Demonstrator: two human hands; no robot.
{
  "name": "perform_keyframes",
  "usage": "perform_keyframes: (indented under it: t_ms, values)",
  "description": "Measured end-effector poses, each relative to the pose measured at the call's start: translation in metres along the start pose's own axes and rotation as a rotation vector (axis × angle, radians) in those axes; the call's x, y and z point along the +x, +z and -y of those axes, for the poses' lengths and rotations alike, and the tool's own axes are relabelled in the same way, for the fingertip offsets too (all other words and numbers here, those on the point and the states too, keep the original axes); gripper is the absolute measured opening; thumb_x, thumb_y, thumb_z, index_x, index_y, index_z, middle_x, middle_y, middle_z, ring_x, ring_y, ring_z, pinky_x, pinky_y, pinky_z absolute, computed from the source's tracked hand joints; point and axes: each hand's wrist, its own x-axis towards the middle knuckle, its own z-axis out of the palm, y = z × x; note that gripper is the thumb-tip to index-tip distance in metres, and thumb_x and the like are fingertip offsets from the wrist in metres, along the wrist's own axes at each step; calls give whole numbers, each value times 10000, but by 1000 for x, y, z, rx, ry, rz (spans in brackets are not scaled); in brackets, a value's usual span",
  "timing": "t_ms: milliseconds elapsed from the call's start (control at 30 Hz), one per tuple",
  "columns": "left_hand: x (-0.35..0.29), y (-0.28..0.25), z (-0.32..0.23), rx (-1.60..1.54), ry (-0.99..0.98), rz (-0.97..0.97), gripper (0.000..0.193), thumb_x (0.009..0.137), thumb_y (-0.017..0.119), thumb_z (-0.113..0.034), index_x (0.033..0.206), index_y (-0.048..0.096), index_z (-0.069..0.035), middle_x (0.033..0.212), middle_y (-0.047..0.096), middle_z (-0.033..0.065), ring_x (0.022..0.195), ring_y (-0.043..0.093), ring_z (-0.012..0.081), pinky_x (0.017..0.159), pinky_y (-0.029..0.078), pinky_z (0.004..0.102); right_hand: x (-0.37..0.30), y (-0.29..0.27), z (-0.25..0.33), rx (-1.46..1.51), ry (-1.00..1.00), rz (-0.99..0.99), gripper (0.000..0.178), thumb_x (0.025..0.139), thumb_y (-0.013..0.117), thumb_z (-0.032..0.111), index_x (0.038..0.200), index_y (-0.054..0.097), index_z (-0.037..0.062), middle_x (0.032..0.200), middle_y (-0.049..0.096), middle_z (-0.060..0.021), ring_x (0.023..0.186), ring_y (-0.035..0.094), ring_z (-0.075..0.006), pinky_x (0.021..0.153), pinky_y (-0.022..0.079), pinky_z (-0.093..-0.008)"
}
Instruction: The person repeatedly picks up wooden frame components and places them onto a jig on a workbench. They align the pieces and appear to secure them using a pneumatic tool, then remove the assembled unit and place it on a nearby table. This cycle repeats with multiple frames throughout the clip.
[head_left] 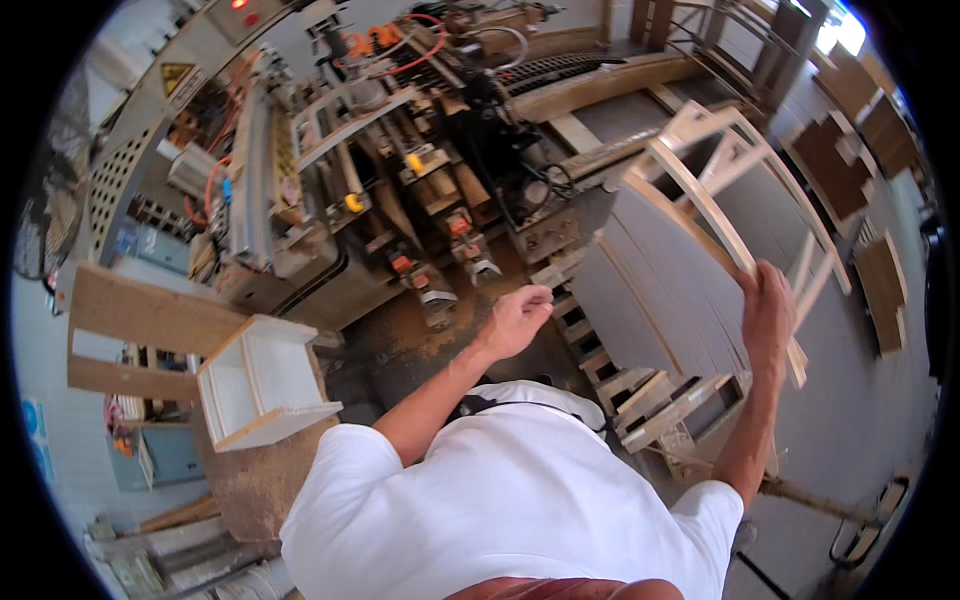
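Note:
My right hand is wrapped round the near end of a pale wooden frame, made of slim bars with crosspieces. This frame rests over a stack of flat grey panels to my right. In front of my body, my left hand hovers with its fingers curled together, and nothing shows in it. It is apart from the stack, whose near left edge lies just to its right. The palm side of my left hand is partly hidden.
Slatted wooden pallets sit under the panels. Ahead stands a woodworking machine with clamps and rails. At left, a white box-like wooden piece rests on a brown board. Brown panels lie on the floor at far right.

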Motion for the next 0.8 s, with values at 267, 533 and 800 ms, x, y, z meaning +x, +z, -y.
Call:
perform_keyframes:
  t_ms: [267, 533, 800]
  values:
    - [13, 7, -83, -683, 91, 276, 677, 953, 601, -428, 1421, 385, 10, 1389, 506, 178, 1242, 542, 293, 1045, 452, 446, 17, 4, 92, 236, -211, -56, 240, 877, 673, 160, 1057, 601, 18, 923, 602, -157, 873, 585, -348, 756, 472, -427]
    - [18, -58, -71, -1293, 73, -170, 409, 1005, 526, -343, 1287, 533, -47, 1272, 620, 112, 1219, 577, 288, 1017, 480, 452, 12, 82, 188, 342, -684, 185, 305, 766, 744, 167, 994, 578, 52, 890, 595, -112, 860, 583, -317, 741, 492, -417]
    - [-8, -150, 16, -1320, 223, -249, 313, 981, 588, -234, 1254, 569, -83, 1239, 634, 114, 1199, 596, 303, 983, 521, 444, 29, 147, 257, 386, -946, 488, 389, 762, 734, 126, 1101, 568, 33, 882, 604, -107, 861, 595, -308, 754, 502, -418]
